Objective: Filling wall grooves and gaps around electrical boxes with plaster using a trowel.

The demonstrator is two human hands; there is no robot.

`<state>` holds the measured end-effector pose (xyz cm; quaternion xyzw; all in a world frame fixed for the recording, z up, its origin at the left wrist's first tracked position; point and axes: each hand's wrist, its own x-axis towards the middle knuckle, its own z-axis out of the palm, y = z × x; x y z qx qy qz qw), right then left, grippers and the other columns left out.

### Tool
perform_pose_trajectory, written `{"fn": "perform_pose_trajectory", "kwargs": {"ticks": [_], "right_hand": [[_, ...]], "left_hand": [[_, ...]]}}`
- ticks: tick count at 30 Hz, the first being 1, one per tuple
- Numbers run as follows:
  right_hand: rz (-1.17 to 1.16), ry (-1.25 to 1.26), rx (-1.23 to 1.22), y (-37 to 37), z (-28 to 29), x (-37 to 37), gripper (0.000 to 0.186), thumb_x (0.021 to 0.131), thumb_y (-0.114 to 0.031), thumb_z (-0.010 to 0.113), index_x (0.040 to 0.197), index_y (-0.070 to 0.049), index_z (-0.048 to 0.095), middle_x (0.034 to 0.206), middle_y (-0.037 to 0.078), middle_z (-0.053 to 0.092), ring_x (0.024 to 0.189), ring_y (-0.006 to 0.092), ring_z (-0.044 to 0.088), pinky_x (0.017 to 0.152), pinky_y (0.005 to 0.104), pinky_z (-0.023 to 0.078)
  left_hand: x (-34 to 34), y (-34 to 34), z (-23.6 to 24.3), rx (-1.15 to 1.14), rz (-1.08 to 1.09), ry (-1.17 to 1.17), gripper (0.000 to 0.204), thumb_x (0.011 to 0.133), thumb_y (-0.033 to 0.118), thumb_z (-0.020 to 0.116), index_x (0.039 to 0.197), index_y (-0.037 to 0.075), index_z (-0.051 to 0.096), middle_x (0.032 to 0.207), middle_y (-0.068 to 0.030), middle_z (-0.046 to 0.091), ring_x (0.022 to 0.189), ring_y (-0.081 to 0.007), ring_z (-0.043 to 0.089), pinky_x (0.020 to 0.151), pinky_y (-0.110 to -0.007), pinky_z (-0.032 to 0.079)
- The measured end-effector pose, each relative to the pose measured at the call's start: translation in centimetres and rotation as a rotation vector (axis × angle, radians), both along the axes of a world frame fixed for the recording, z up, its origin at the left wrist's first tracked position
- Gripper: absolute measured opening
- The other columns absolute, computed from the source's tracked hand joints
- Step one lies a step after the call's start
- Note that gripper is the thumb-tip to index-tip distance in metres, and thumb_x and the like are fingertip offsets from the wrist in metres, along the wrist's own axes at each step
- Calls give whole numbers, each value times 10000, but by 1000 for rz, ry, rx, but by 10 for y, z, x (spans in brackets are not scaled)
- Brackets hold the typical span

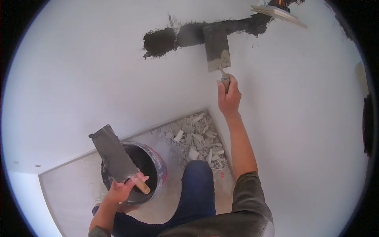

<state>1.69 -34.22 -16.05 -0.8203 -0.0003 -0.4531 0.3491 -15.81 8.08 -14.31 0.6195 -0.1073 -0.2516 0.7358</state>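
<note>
My right hand [229,95] grips the grey handle of a flat steel trowel [216,45], raised against the white wall [102,59]. The trowel's blade overlaps an uneven band of dark grey paste [160,41] on that wall, with lighter residue near the handle. My left hand [122,189] holds a larger rectangular trowel [112,152] with a wooden handle, its blade coated in grey paste. It is over a round bucket [157,160] with dark grey contents, at the lower left.
Broken white and grey rubble [197,146] lies in the floor corner right of the bucket. My knee [197,185] is beside it. A pale board [284,17] with a black and red tool on it juts out at top right.
</note>
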Motion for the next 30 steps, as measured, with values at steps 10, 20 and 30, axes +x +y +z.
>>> {"fn": "perform_pose_trajectory", "kwargs": {"ticks": [10,20,30], "right_hand": [[-30,-92,-111,-24,-15,23,384,915,-265,619,1187,-13,518,980,185,645,815,367,650,661,422,526],[42,19,-13,-35,-18,-1,386,926,-263,604,1199,-6,510,992,206,642,857,383,643,702,428,526],[-13,66,58,-33,-18,20,388,934,-278,583,1198,-7,497,980,211,643,850,403,641,708,451,520]], "left_hand": [[-37,-37,-29,58,248,44,203,969,-2,452,1165,-33,495,973,-116,586,984,-241,604,985,-494,476],[-49,-63,-30,58,240,32,177,973,-8,448,1142,-23,499,966,-111,585,951,-225,606,966,-481,492],[-48,-64,-39,2,251,34,174,972,-8,442,1132,-23,508,958,-112,582,941,-228,606,959,-479,498]]}}
